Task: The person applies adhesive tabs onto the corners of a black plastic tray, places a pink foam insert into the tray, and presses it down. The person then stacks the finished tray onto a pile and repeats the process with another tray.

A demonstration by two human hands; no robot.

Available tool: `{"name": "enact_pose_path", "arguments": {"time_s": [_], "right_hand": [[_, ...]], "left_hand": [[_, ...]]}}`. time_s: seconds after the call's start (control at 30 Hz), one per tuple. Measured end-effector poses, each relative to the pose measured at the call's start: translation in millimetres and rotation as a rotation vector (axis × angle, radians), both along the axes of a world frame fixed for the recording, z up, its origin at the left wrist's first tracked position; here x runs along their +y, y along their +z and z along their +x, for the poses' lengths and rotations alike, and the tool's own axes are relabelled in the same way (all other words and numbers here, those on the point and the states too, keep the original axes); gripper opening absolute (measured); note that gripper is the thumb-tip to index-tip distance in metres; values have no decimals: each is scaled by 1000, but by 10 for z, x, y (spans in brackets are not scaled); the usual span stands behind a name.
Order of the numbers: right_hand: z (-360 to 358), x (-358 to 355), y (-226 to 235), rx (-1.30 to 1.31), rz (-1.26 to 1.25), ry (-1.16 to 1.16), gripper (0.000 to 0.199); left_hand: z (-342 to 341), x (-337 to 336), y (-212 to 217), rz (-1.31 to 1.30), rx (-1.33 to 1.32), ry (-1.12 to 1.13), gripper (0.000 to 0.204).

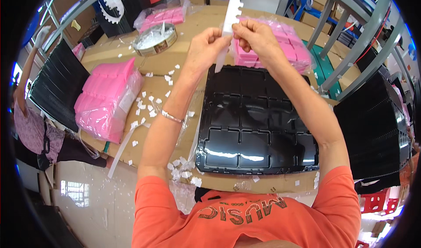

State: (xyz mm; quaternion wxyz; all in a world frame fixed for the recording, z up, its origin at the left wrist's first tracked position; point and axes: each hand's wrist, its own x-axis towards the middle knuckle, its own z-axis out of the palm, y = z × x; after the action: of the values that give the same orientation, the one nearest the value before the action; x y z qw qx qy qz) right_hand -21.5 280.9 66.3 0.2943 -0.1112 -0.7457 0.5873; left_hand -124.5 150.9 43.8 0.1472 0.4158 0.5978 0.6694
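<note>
Above the far end of a black plastic tray (254,116), I hold up a long white strip (235,9) with a notched right edge. My left hand (205,50) is closed on its lower part, and a translucent tail (220,60) hangs below those fingers. My right hand (258,38) is pinched closed at the strip's right edge; any small piece between its fingertips is too small to make out. The tray has several shallow rectangular compartments and lies on the table under my forearms.
Plastic-wrapped pink foam packs (107,94) stand left and behind the tray. A round tin (155,39) sits further back. White scraps (147,108) litter the cardboard-covered table (162,75). Stacked black trays (370,125) stand right, others left. Grey metal bars (351,55) rise right; a person (37,125) stands left.
</note>
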Motion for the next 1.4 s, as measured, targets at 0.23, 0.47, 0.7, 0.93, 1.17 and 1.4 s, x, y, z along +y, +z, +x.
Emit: {"name": "enact_pose_path", "arguments": {"time_s": [0.23,0.47,0.7,0.93,1.17,1.4], "right_hand": [[14,41,125,-135,177,-103,30],[-105,133,-261,-559,744,513,18],[-381,167,-523,-522,977,495,18],[-359,98,-731,-405,1059,344,18],[-256,71,28,18,83,-89,40],[-277,-26,219,-64,142,-101,26]], "left_hand": [[-291,52,-9,151,1314,666,11],[-402,17,-83,-9,399,277,21],[-325,95,-78,29,291,160,23],[-243,59,-49,41,181,120,23],[-155,59,-31,31,152,113,23],[-5,39,43,2,286,244,18]]}}
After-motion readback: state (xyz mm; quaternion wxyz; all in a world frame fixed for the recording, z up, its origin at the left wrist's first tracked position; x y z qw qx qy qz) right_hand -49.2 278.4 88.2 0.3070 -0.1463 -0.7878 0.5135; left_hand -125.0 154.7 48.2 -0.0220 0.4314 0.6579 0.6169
